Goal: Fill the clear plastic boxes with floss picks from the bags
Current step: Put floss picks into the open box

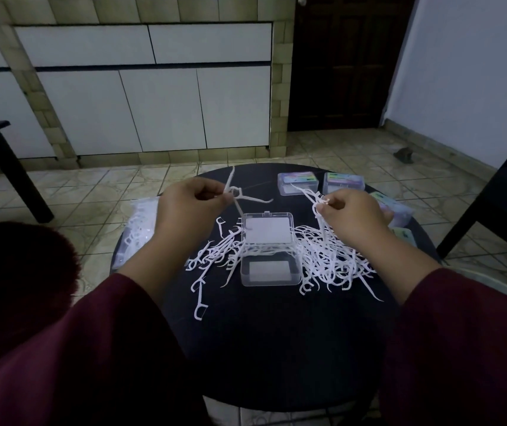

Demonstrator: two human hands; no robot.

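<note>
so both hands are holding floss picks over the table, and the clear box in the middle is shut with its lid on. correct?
Not quite. The head view shows the clear box open, its lid swung back and upright. The rest holds: the left hand and right hand each pinch floss picks above the table.

Left hand and right hand pinching floss picks above open clear box, round black table

Open box mid-table, floss picks either side, closed boxes behind.
</note>
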